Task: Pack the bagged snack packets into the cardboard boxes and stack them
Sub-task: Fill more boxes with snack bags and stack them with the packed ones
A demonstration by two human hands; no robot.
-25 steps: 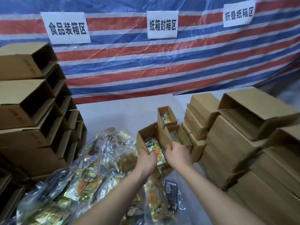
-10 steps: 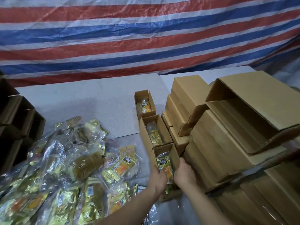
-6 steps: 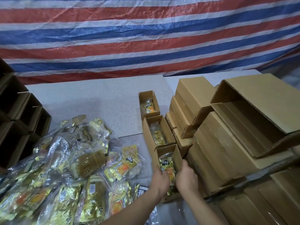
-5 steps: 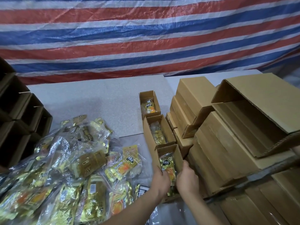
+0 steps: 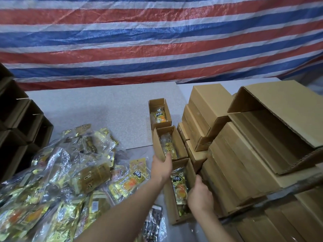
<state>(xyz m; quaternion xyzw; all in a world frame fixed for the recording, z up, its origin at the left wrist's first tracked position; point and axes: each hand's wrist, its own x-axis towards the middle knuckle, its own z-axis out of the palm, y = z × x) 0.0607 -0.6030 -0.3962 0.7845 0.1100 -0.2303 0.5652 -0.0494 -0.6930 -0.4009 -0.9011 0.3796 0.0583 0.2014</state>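
Observation:
Three small open cardboard boxes stand in a row on the table, each with a snack packet inside: a far box (image 5: 166,109), a middle box (image 5: 180,142) and a near box (image 5: 168,199). My left hand (image 5: 161,167) grips the near-left corner of the middle box, thumb at its rim. At the right wall of the near box, my right hand (image 5: 200,194) holds on beside the yellow packet (image 5: 180,186). A heap of bagged snack packets (image 5: 78,180) lies to the left.
Stacked brown cardboard boxes (image 5: 244,163) crowd the right side, the top one (image 5: 283,109) open towards me. More open boxes (image 5: 17,128) are stacked at the left edge. Grey tabletop (image 5: 97,109) lies behind the packets. A striped tarp (image 5: 157,41) hangs at the back.
The near box was set down in line behind the other two, both hands at its sides. My left hand has since left it and moved up to the middle box.

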